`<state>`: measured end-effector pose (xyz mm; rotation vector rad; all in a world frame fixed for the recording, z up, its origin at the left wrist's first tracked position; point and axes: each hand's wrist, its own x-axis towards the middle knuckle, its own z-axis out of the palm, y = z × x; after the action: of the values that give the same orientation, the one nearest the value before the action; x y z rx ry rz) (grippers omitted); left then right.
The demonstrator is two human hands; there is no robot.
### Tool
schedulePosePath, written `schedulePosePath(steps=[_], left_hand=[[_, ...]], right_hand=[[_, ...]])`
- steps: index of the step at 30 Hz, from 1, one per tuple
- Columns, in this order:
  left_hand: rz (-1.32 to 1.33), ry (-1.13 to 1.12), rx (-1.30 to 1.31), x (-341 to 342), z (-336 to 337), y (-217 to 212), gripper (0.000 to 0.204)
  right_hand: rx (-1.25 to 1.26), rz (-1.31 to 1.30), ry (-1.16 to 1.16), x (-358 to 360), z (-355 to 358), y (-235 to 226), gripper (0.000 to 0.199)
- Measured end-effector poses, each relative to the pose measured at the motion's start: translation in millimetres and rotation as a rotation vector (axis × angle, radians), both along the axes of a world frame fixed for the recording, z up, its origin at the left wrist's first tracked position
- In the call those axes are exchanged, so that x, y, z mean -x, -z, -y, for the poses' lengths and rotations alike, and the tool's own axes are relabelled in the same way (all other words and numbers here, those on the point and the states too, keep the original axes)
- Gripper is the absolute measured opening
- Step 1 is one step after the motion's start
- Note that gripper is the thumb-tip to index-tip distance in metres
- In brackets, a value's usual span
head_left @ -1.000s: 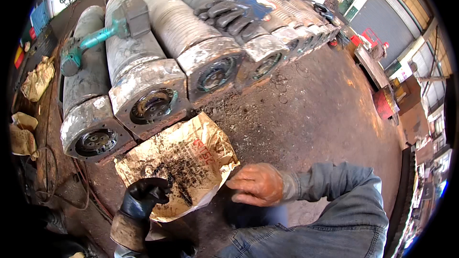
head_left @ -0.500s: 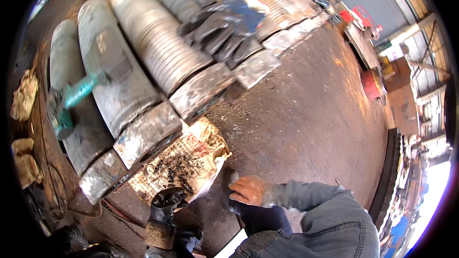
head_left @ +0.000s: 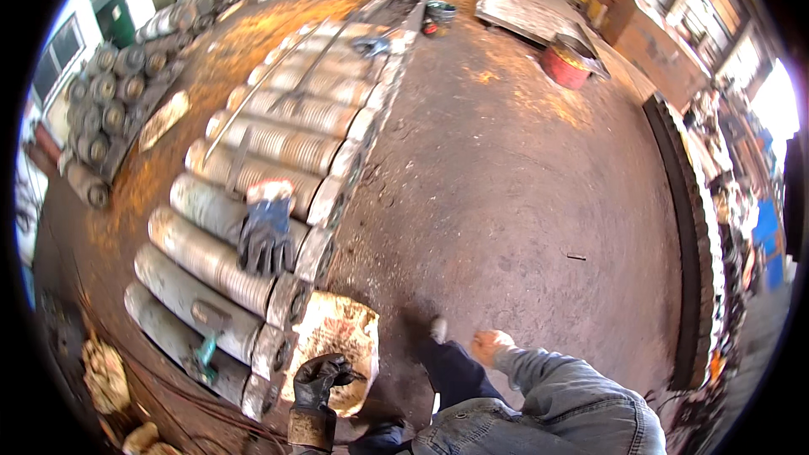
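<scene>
My left hand (head_left: 320,379), in a black glove with a brown-stained cuff, is held over a flattened paper sack (head_left: 358,333) at the end of a row of metal rollers. Its fingers are curled in; whether anything is between them is hidden. My right hand (head_left: 489,345) is bare, at the end of a grey-blue denim sleeve. Loosely fisted beside my leg, it shows nothing in its grip. A black glove with a blue back (head_left: 268,236) lies on the rollers (head_left: 211,261). Across the nearest rollers rests a teal-handled power tool (head_left: 204,355), its details blurred.
Along the left, the rollers run away from me, with long thin bars (head_left: 253,101) across the farther ones. More rollers (head_left: 109,105) are stacked at far left. A red drum (head_left: 565,66) and a metal table (head_left: 527,17) stand ahead. A long black ridged piece (head_left: 681,270) lies at right.
My view has swung up and toward the left, so the rollers sit lower and smaller. The right hand has moved out from my leg to the right. The left stays curled near the sack.
</scene>
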<state>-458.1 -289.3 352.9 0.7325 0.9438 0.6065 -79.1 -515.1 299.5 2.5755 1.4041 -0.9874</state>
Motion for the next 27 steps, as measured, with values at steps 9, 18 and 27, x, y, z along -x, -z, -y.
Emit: schedulePosePath(steps=[9,18,27], left_hand=[[-0.113,0.259,-0.032,-274.8,-47.3,-105.8,0.025],[-0.116,0.898,-0.088,-576.7,-1.2,-128.7,0.025],[-0.019,1.420,-0.060,-787.3,81.3,-110.9,0.024]], right_hand=[[-0.189,0.083,0.632,-156.4,108.4,-58.7,0.029],[-0.452,0.012,1.187,-179.7,180.1,-97.6,0.028],[0.027,0.251,2.223,-38.6,333.8,-51.0,0.036]])
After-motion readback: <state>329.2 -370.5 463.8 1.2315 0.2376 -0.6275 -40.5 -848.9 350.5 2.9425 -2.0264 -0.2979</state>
